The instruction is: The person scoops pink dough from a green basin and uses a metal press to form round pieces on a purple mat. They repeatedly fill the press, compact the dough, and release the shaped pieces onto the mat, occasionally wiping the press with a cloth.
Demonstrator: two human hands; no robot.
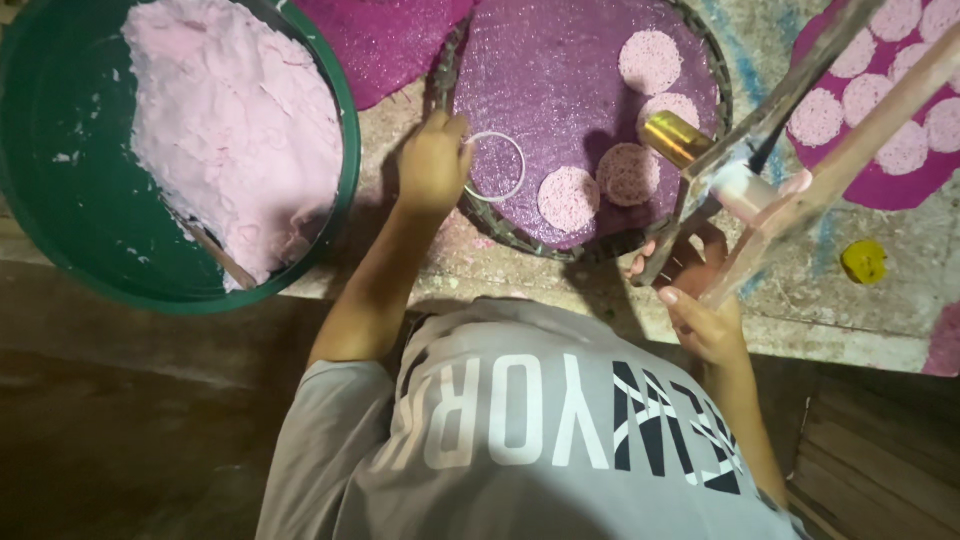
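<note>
Ring on the purple mat – left hand sets it

From the left I count one green bowl (60, 235) of pink dough (235, 120) on the worktop (850, 325). Next comes my left hand (432, 165), its grip pinching the rim of one thin ring (495, 167) that lies on the near-left part of the round purple mat (560, 60). I judge the ring should sit flat, pressed evenly and kept apart from the four pink discs (568, 198) beside it – none overlapping. One gold tube (675, 137) stands past them. My right hand (705, 320) has its grip curled around one slanted stick (850, 150); how tightly, I cannot tell. A second mat (880, 190) shows at least seven discs, and there is one yellow lump (864, 262).
</note>
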